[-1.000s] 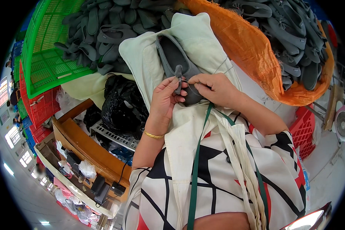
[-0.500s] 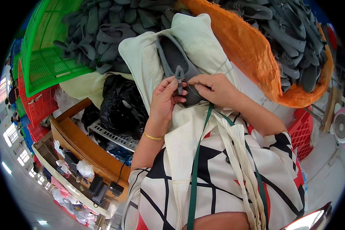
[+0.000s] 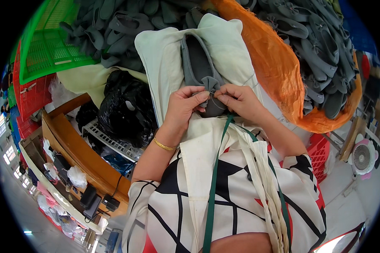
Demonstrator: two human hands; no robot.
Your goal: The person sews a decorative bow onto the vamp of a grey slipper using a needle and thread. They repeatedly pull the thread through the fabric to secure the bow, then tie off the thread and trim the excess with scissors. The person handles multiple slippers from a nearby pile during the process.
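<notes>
A grey fabric slip-on shoe (image 3: 198, 61) lies on a pale cloth cushion (image 3: 230, 46) in front of me, toe toward me. At its toe is a grey fabric bow (image 3: 211, 83). My left hand (image 3: 185, 104) pinches the lower edge of the bow between thumb and fingers. Close beside it, my right hand (image 3: 240, 100) is closed in a pinch at a thin sewing needle (image 3: 212, 92), mostly hidden by the fingertips. A loop of grey thread (image 3: 217, 104) hangs under the fingers, over the toe.
Grey shoes (image 3: 126, 25) are heaped beyond the cushion beside a green plastic basket (image 3: 50, 52). An orange sack (image 3: 278, 63) holding more shoes stands at the right. At left are a black plastic bag (image 3: 126, 109) and a wooden drawer (image 3: 84, 156); a fan (image 3: 362, 156) is far right.
My left hand has shifted from the upright bow to its lower edge, and the bow now lies flatter on the toe. The right hand has come nearer the left. The view has shifted slightly.
</notes>
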